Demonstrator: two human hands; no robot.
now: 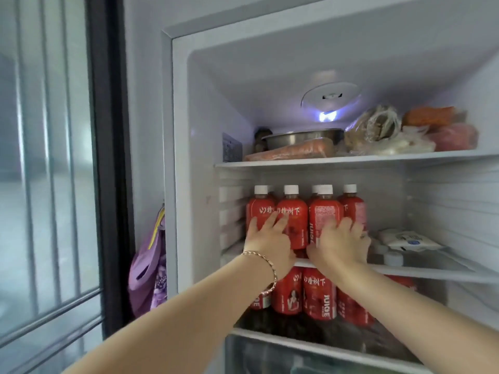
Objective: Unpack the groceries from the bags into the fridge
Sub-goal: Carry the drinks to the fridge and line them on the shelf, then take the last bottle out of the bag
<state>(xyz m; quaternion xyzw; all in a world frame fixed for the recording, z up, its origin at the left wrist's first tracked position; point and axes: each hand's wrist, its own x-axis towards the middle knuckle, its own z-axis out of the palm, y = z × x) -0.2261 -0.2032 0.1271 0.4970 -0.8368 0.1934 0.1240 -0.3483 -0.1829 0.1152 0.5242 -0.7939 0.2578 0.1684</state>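
1. Red plastic juice bottles with white caps (293, 220) stand in a tight cluster at the front left of the white fridge's (181, 157) middle shelf (405, 269).
2. The left hand (267, 241) lays straight, spread fingers (280, 221) flat on the two left bottles, gripping nothing.
3. The right hand (343, 244) presses loosely extended fingers against the two right bottles.
4. The labels read "JUICE" in white, beside Chinese characters.
5. A thin gold bracelet (266, 261) circles the left wrist.
6. More matching red bottles (318, 298) fill the shelf below.
7. White pouches (410, 238) lie at the middle shelf's right.
8. On the top shelf sit a steel bowl (297, 139), a wrapped carrot (291, 152) and bagged foods (378, 130).
9. A purple bag (148, 265) hangs just left of the fridge.
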